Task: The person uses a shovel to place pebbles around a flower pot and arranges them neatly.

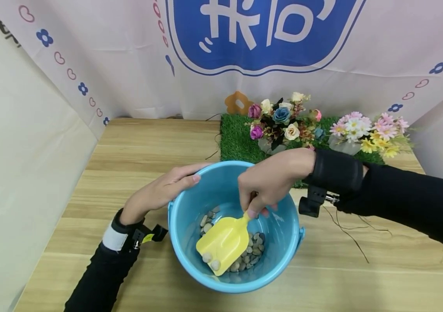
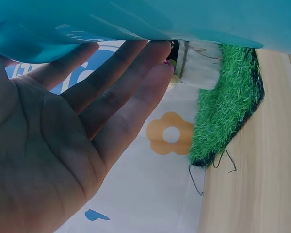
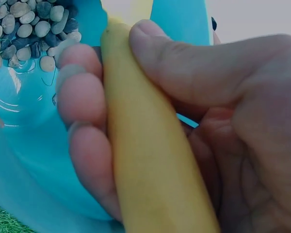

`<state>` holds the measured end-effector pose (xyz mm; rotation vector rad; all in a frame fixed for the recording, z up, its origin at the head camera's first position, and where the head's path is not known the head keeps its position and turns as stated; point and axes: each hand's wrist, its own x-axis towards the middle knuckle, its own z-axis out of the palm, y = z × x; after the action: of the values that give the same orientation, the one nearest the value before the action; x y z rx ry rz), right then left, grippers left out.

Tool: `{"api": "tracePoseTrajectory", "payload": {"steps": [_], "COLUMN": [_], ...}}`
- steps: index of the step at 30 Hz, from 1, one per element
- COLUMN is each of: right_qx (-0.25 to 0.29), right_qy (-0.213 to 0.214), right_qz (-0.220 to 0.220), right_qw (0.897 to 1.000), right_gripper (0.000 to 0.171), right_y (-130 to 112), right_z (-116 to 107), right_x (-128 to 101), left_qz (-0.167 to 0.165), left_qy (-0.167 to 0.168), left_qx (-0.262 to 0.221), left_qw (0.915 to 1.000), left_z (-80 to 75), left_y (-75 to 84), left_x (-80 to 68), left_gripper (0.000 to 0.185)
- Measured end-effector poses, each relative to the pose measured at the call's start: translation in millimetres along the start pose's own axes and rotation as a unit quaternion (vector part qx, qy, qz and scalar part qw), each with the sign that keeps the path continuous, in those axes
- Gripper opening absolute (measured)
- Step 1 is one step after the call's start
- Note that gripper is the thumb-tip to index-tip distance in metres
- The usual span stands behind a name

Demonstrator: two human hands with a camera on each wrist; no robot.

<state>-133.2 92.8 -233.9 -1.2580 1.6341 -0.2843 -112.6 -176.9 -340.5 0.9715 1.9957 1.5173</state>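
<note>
A light blue bucket (image 1: 283, 242) stands on the wooden table (image 1: 135, 147) with several small pebbles (image 1: 254, 253) in its bottom. My right hand (image 1: 268, 182) reaches over the rim and grips the handle of a yellow plastic shovel (image 1: 224, 242); its blade lies over the pebbles and carries two stones. In the right wrist view the fingers and thumb wrap the shovel's yellow handle (image 3: 145, 160), with pebbles (image 3: 29, 29) behind. My left hand (image 1: 163, 190) rests with straight fingers on the bucket's left rim. The left wrist view shows the left hand's flat palm (image 2: 53, 145) under the bucket's blue wall (image 2: 136, 19).
A green turf mat (image 1: 237, 138) with artificial flower bunches (image 1: 283, 121) sits at the table's back, just behind the bucket. A thin dark wire (image 1: 346, 229) lies on the wood to the right. A printed cloth backdrop (image 1: 127, 65) closes the back and sides.
</note>
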Motion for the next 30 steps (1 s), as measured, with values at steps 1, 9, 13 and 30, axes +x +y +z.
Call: {"api": "tracePoseTrajectory", "payload": {"steps": [1,9,13,30], "right_qx": [0.003,0.016,0.022,0.042], "right_qy": [0.002,0.038,0.068,0.169], "right_qz": [-0.004,-0.014,-0.011,0.044], "right_qw": [1.0,0.999,0.997,0.984], "right_gripper": [0.032,0.027,0.028,0.023], "right_y": [1,5,7,44], "right_z": [-1,-6,-8,2], "right_x": [-1,-19,-37,-132], "left_qz": [-0.001,-0.009,-0.009,-0.003], "left_qy": [0.0,0.007,0.01,0.009], "left_qx": [0.0,0.009,0.011,0.002], "left_qw": [1.0,0.9999,0.9999,1.0], "left_z": [0.0,-0.2,-0.1,-0.1], "left_y": [-0.1,-0.6,-1.4,-1.7], "left_x": [0.2,-0.4,-0.5,0.3], "left_gripper": [0.048,0.048,0.047,0.048]}}
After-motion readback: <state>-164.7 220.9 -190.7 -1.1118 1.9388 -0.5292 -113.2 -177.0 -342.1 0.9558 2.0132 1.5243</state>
